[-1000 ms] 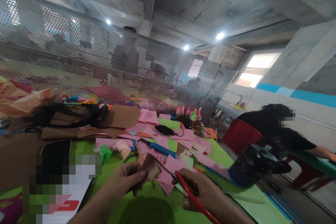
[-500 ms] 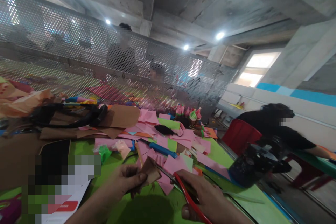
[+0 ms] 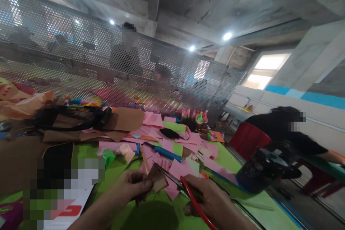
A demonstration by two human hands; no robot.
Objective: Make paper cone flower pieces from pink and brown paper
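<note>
Between the thumb and fingers of my left hand (image 3: 136, 186) is a small piece of brown paper (image 3: 159, 183), held above the green tabletop (image 3: 145, 215). My right hand (image 3: 207, 197) is closed round the red handles of a pair of scissors (image 3: 192, 201). Their metal blades point up and left and lie at the upper edge of the brown piece; whether they bite into it I cannot tell. Just beyond both hands are pink paper pieces (image 3: 182, 170) and a blue utility knife (image 3: 168, 153).
A phone (image 3: 58, 151) and brown card (image 3: 21, 169) lie at left. Behind are a black strap-like object (image 3: 72, 127), a black pouch (image 3: 169, 133) and small pink and green paper cones (image 3: 199, 118). A dark bucket (image 3: 256, 172) stands right, a seated person (image 3: 285, 125) beyond, and a perforated metal screen (image 3: 81, 57) across.
The brown paper and the scissors have shifted slightly right, and the whole view has drifted a little. Both hands keep their grip.
</note>
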